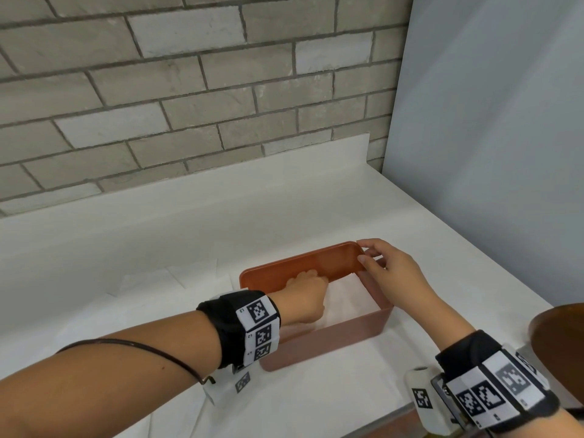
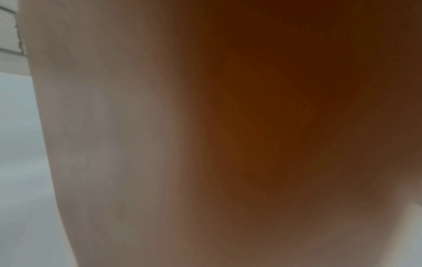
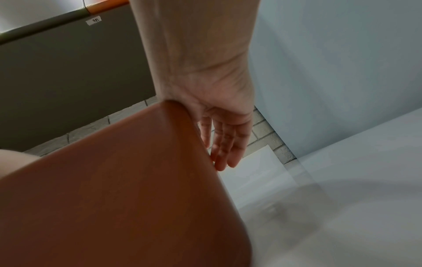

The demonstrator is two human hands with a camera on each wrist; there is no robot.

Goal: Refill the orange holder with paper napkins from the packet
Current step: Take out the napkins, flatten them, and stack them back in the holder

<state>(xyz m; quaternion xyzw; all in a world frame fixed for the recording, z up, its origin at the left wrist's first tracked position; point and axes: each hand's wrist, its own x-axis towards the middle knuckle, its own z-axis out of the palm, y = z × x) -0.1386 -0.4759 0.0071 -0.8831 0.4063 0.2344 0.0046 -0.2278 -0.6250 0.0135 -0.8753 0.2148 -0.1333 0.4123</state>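
The orange holder, an open rectangular box, stands on the white counter. White paper napkins lie inside it. My left hand reaches down into the holder and rests on the napkins. Its fingers bend down toward the far wall, and their tips are hidden. My right hand pinches the holder's far right corner, thumb at the rim and fingers along the outside of the holder. The left wrist view is only an orange and pale blur.
Creased white paper sheets lie flat on the counter left of the holder and under it. A brown round object pokes in at the right edge. A brick wall stands behind and a pale panel stands to the right.
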